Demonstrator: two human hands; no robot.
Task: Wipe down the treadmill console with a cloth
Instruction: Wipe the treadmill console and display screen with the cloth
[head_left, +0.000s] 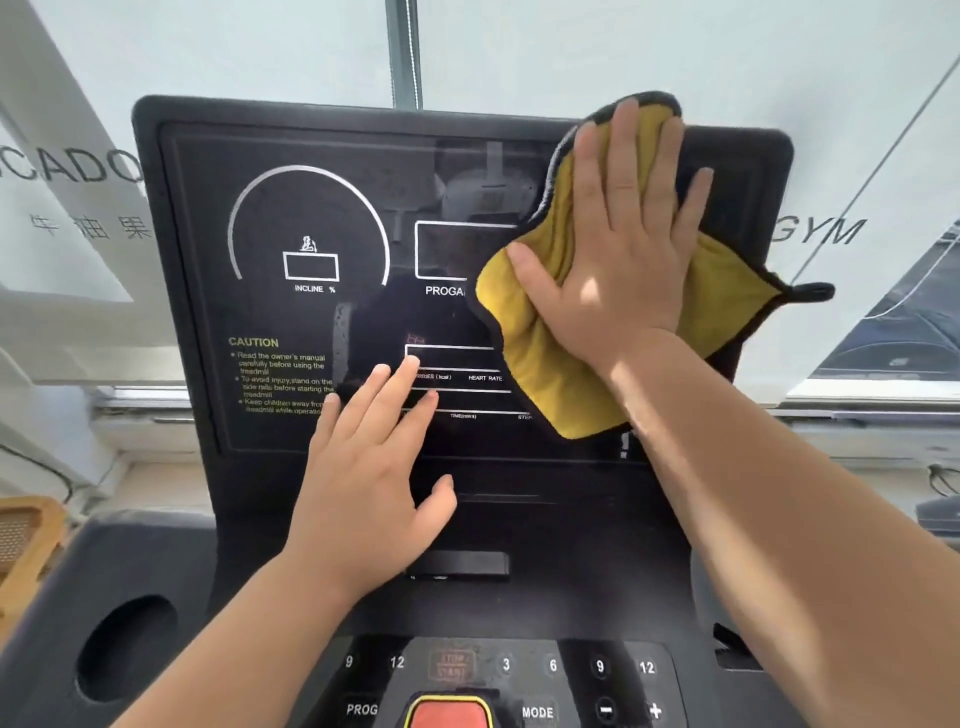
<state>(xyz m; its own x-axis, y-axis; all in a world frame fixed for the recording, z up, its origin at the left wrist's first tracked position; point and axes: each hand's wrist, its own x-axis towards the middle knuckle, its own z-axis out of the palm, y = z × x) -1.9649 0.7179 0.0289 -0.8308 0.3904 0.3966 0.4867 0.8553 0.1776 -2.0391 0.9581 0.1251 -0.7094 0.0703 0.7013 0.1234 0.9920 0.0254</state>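
Cloth (566, 374): yellow with a dark edge, soft and light, it folds easily; it lies under the right hand (618, 249).
Right hand: fingers straight, pressing the cloth on the console (291, 322).
Left hand (374, 467): flat, holds nothing.
Hold: palm at the cloth's middle.
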